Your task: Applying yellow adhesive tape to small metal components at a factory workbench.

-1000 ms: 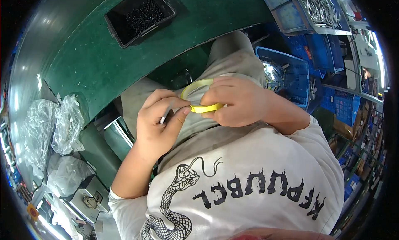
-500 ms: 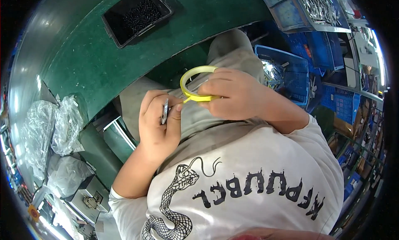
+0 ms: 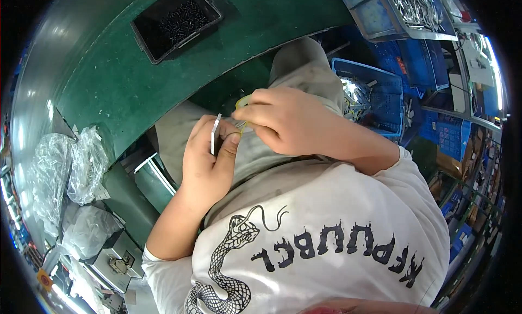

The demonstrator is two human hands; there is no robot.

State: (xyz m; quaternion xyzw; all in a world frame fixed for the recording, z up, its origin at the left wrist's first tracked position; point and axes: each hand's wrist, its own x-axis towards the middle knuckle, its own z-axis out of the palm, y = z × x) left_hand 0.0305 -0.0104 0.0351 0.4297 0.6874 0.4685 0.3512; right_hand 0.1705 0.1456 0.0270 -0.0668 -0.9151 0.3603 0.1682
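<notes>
My left hand point(image 3: 206, 159) is closed, with a thin, bent, silvery metal strip point(image 3: 213, 135) sticking out of its curled fingers. Between its thumb and forefinger a narrow yellow end of tape is pinched. Close beside it, my right hand point(image 3: 288, 118) is closed around a roll of yellow tape point(image 3: 242, 102). Most of the roll lies hidden behind those fingers; only its left edge shows. Both hands are above my lap, in front of my shirt, their fingertips almost meeting.
A black bin point(image 3: 176, 26) of small black parts stands on the green tabletop point(image 3: 114, 85). To the right are a blue crate point(image 3: 389, 96) and a raised bin of metal pieces point(image 3: 375, 17). Clear plastic bags point(image 3: 87, 164) lie at the left.
My right hand has moved left toward my left hand and turned, so the tape roll is now mostly covered. The metal strip has tilted and shows more of its length.
</notes>
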